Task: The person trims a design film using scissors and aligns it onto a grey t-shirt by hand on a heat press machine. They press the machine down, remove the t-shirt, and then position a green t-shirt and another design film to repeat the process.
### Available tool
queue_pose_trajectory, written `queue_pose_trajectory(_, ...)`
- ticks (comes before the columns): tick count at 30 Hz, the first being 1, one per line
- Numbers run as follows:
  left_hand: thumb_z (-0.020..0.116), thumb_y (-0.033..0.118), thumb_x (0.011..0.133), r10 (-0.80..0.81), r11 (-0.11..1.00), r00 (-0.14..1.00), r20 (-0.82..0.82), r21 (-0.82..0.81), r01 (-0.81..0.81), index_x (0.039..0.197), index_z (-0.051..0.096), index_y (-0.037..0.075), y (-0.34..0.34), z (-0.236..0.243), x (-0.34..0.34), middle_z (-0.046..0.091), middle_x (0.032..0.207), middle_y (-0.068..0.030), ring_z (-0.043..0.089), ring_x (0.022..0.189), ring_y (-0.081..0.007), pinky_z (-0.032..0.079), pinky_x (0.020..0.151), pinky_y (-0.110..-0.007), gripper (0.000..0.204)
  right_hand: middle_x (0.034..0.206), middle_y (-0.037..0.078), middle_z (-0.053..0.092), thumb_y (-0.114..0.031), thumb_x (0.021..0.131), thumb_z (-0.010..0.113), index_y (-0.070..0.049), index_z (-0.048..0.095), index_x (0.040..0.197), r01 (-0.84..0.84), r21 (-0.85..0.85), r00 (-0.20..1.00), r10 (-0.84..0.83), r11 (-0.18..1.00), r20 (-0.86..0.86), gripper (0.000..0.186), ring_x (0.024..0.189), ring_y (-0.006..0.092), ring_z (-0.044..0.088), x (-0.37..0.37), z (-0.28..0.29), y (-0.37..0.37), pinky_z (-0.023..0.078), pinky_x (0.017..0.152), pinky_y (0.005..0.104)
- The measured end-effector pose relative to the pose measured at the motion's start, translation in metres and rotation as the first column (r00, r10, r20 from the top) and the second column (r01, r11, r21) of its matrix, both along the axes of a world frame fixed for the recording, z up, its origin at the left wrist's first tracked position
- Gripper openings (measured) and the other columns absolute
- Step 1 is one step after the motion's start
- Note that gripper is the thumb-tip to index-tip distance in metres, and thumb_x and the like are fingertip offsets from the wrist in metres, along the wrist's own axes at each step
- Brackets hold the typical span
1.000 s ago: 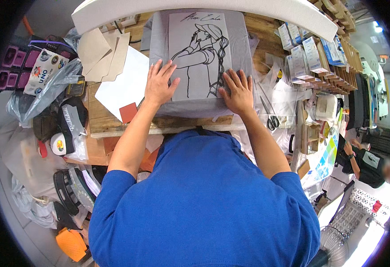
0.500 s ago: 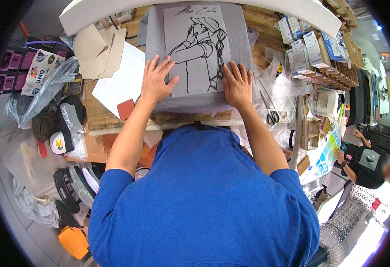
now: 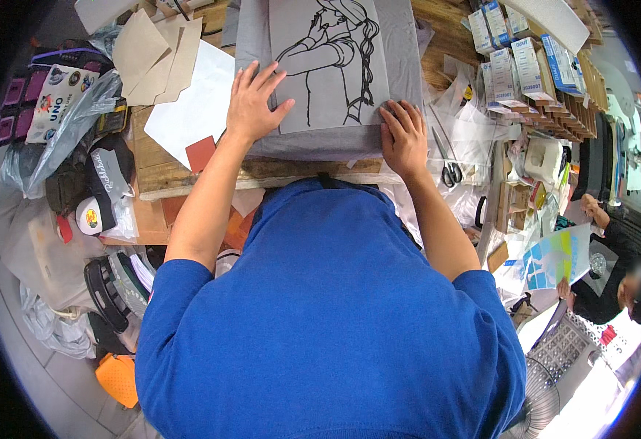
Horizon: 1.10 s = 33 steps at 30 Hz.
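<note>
A grey sheet (image 3: pixel 328 102) with a black line drawing of a figure in a cap with a long braid lies on grey cloth (image 3: pixel 397 73). Its top runs out of the picture. My left hand (image 3: pixel 257 106) rests at the sheet's left edge, partly on the cloth, fingers spread and nothing held. Over on the cloth's right edge lies my right hand (image 3: pixel 406 137), just off the sheet, its fingers slightly bent and closer together. No object shows in it.
Brown paper pieces (image 3: pixel 145 58), a white sheet (image 3: pixel 200 95) and a reddish square (image 3: pixel 201 154) lie left. Scissors (image 3: pixel 450 164) lie on clear plastic at right, below stacked small boxes (image 3: pixel 514 69). Caps (image 3: pixel 90 216) sit far left. A co-worker (image 3: pixel 613 271) holds a printed sheet (image 3: pixel 555 256).
My right hand has moved off the drawing's edge, rightward onto the cloth's edge. The view has shifted, cutting off the sheet's top. At right, the co-worker has lifted the printed sheet.
</note>
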State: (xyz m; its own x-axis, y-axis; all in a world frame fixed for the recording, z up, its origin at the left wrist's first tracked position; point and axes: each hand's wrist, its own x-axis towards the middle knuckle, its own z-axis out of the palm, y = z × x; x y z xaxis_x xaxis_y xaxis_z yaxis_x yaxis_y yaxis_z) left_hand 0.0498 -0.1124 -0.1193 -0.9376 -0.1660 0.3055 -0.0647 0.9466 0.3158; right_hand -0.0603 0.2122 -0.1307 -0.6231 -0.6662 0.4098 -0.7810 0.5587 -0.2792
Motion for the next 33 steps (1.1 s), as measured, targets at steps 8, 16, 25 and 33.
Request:
queue_pose_trajectory(8,0.072,0.044,0.085,0.004,1.000,1.000,0.011,0.012,-0.004,0.132,0.064,0.018,-0.001,-0.001,-0.001,0.051,0.148,-0.0021,0.036,0.143,-0.0331,0.024,0.121,-0.051,0.054,0.131,0.007,0.062,-0.014,0.086,0.066,-0.012,0.069,0.118,0.008,-0.016,1.000,-0.008,1.000,0.000,0.032,0.128,0.0321,0.052,0.000,-0.002,-0.002,0.035,0.113,0.0514)
queue_pose_trajectory(16,0.073,0.039,0.085,0.002,0.999,1.000,0.005,0.035,-0.002,0.132,0.064,0.017,0.000,0.004,-0.002,0.051,0.149,-0.0026,0.036,0.144,-0.0344,0.025,0.120,-0.052,0.053,0.131,0.007,0.062,-0.014,0.086,0.065,-0.013,0.069,0.118,0.013,0.010,1.000,-0.013,1.000,-0.004,0.032,0.128,0.0319,0.052,-0.001,0.000,-0.002,0.035,0.113,0.0521)
queue_pose_trajectory(25,0.072,0.039,0.084,0.003,1.000,1.000,0.031,0.029,-0.004,0.133,0.063,0.016,0.007,0.007,0.007,0.050,0.149,-0.0037,0.036,0.143,-0.0349,0.024,0.120,-0.053,0.054,0.131,0.008,0.061,-0.013,0.086,0.065,-0.013,0.067,0.121,0.023,0.042,1.000,-0.024,0.999,0.020,0.035,0.128,0.0328,0.052,0.011,0.005,0.002,0.035,0.113,0.0525)
queue_pose_trajectory(33,0.073,0.037,0.082,-0.006,0.999,0.998,0.069,0.049,0.002,0.132,0.062,0.015,0.021,0.012,0.032,0.048,0.150,-0.0032,0.036,0.143,-0.0361,0.024,0.119,-0.054,0.056,0.133,0.007,0.060,-0.012,0.085,0.065,-0.015,0.066,0.121,0.032,0.063,0.998,-0.035,0.998,0.052,0.036,0.129,0.0325,0.051,0.039,0.009,0.017,0.034,0.113,0.0528)
